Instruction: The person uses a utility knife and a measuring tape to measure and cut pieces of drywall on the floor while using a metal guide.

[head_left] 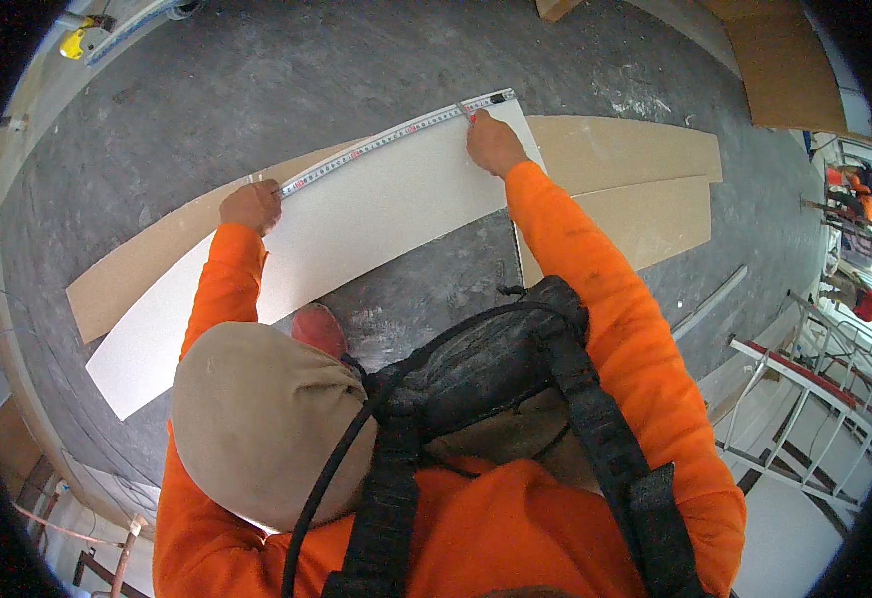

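Note:
A long white board [396,189] lies slantwise on the grey floor in front of me. Along its far edge stretches the metal blade of a tape measure [376,144], its dark end hook near the board's right corner. My left hand [251,206] is closed around the tape at the left, and its fingers hide most of what they grip. Close to the hook, my right hand [497,145] pinches a small thin tool with a red part [472,116] against the tape and board edge. Its kind is too small to tell.
Brown boards [635,149] lie beneath and beside the white one. My red-toed shoe [318,329] is close to its near edge. A metal strip [710,301] rests on the floor at right, near a metal scaffold frame [805,399]. People [863,189] are far right.

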